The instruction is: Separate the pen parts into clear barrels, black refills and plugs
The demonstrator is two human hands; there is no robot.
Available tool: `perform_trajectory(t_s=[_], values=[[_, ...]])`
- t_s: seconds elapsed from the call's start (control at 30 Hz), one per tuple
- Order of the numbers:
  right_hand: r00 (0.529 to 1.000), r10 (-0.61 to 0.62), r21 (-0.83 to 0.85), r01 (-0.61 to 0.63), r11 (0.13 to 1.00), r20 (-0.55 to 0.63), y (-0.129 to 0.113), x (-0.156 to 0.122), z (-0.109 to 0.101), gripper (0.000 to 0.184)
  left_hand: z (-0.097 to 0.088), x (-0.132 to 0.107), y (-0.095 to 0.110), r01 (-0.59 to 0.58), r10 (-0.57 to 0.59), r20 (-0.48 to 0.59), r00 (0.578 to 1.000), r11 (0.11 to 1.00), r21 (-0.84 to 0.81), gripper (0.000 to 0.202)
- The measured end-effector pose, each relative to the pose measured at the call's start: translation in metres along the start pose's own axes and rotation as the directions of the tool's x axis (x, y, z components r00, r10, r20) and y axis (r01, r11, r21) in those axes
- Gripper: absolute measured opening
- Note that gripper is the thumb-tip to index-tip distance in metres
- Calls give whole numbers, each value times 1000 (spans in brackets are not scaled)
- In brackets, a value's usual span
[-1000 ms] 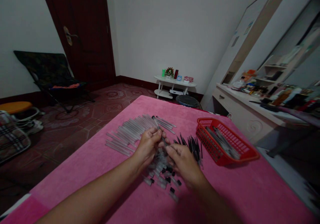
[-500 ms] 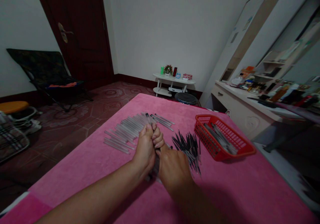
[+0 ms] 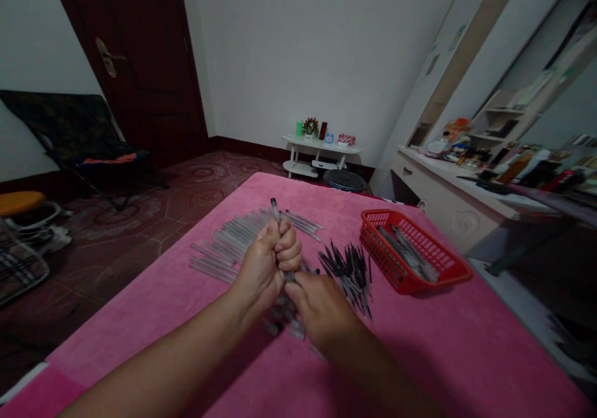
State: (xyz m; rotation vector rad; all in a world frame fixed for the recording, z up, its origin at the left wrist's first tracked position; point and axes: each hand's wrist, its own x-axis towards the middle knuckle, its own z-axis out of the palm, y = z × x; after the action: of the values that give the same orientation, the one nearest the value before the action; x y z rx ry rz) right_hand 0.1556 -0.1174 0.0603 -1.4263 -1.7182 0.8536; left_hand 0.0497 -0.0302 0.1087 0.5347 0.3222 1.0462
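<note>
As the head view showed it, two bare hands met over the pink worktop [image 3: 420,356], well to the left of the one red basket [image 3: 385,262]. Nearer than the basket, the right hand [image 3: 319,309] lay knuckles up over one small heap of short clear and black pieces [image 3: 280,325], too blurred to count. Its fingertips pushed against the underside of the left fist, and whether they pinched anything could not be told. Just beyond, the left hand [image 3: 268,259] was closed in a fist round one clear pen tube [image 3: 275,209], which stood nearly upright with its dark tip above the knuckles.

Between the hands and the basket lay one loose fan of thin black refills [image 3: 349,269], too many to count. Farther left of the basket, past the left fist, one row of clear tubes [image 3: 224,250] lay side by side, also beyond an exact count. Inside the basket one bundle of pens [image 3: 410,256] lay lengthwise.

Behind the basket stood one dark round stool [image 3: 345,181] and one white side table [image 3: 321,150] with five small things on top. Right of the basket was one pale dresser [image 3: 448,194] crowded with bottles. Far left of it stood one folding chair [image 3: 69,132] and one dark door [image 3: 140,63].
</note>
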Motion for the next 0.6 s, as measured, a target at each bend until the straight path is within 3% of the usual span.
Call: perform_trajectory(t_s=[0.03, 0.07, 0.13, 0.2, 0.27, 0.37, 0.43, 0.5, 0.6], values=[[998, -16, -76, 11, 997, -63, 4, -5, 6, 30, -6, 6, 3, -56, 57, -64, 996, 998, 19, 31], [979, -123, -295, 71, 953, -163, 8, -10, 12, 29, -14, 13, 6, -136, 139, -122, 983, 990, 34, 30], [951, -252, -607, 95, 789, -179, 15, -16, 21, 30, -32, 25, 9, -293, 308, -182, 934, 950, 105, 27], [973, -181, -735, 18, 678, -143, 18, -15, 25, 25, -48, 34, 7, -299, 342, -134, 930, 917, 264, 26], [992, -52, -777, -55, 627, -113, 18, -10, 22, 20, -58, 37, 0, -275, 355, -73, 932, 825, 494, 24], [994, 70, -775, -106, 623, -79, 15, 0, 8, 24, -63, 35, -10, -301, 415, 70, 907, 524, 797, 19], [990, 100, -741, -143, 656, -102, 13, 6, -6, 27, -64, 32, -15, -330, 416, 190, 889, 295, 897, 19], [980, 99, -654, -188, 733, -171, 12, 11, -22, 21, -66, 28, -18, -377, 389, 314, 866, 97, 921, 20], [957, 68, -388, -179, 904, -282, 14, 18, -41, 21, -73, 24, -24, -490, 298, 525, 797, -189, 851, 22]])
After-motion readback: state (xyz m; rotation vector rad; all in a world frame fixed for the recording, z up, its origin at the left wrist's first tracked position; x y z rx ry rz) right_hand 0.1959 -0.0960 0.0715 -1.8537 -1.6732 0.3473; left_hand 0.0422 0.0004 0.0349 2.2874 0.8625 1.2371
